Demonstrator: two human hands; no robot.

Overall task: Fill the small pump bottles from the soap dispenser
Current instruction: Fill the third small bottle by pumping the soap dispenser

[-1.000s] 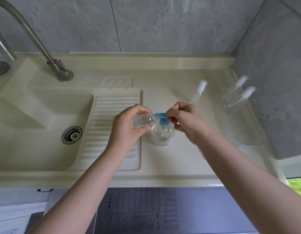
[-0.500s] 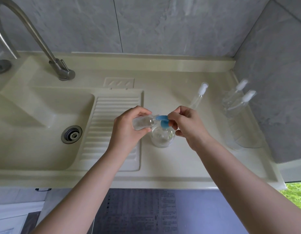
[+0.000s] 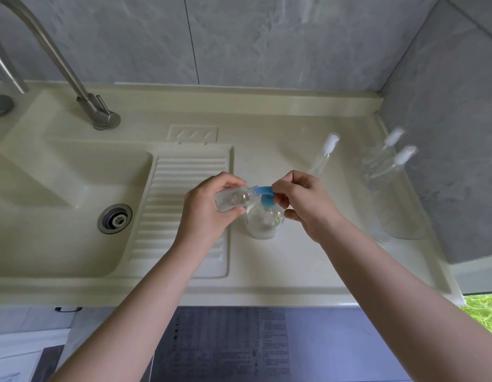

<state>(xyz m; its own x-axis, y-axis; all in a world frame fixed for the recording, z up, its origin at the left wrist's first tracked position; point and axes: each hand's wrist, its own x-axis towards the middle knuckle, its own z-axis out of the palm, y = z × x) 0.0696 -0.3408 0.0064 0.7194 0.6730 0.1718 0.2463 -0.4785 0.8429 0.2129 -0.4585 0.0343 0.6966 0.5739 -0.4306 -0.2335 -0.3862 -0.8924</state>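
Note:
A clear soap dispenser (image 3: pixel 264 223) with a blue pump head (image 3: pixel 265 195) stands on the cream counter (image 3: pixel 308 257) right of the ribbed drainboard. My left hand (image 3: pixel 209 208) grips a small clear bottle (image 3: pixel 232 199), tilted on its side with its open neck against the blue spout. My right hand (image 3: pixel 305 202) pinches the pump head from the right. A loose pump top (image 3: pixel 323 154) with a white cap lies behind my right hand. Two small pump bottles (image 3: pixel 382 165) with white tops stand at the right wall.
The sink basin (image 3: pixel 60 216) with its drain (image 3: pixel 114 218) lies at the left, the steel tap (image 3: pixel 74 78) behind it. A ribbed drainboard (image 3: pixel 181 205) sits under my left hand. Grey tiled walls close the back and right. A clear curved tray (image 3: pixel 404 224) sits right.
Both hands keep their grip. The view has shifted slightly; hands, small bottle and dispenser stay together in the same arrangement.

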